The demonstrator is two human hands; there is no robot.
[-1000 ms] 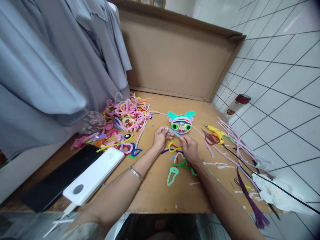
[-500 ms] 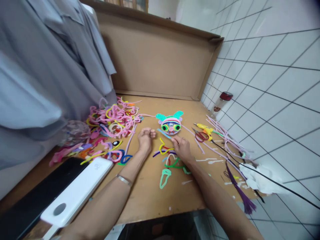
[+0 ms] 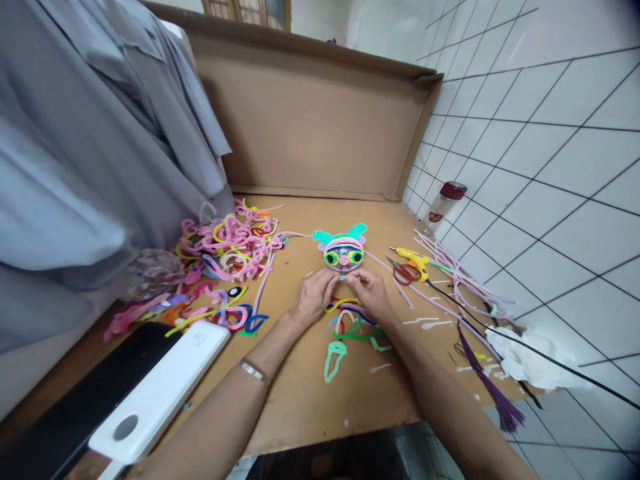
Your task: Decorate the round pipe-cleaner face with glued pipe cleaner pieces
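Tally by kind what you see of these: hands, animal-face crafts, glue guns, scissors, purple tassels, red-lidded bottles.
Left hand and right hand: 2
Animal-face craft: 1
Glue gun: 1
Scissors: 1
Purple tassel: 1
Red-lidded bottle: 1
Total: 7

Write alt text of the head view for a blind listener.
Left hand and right hand pinch a blue strip before a colourful animal-face craft. A mostly pink tangle lies left; scissors and a yellow glue gun lie right.
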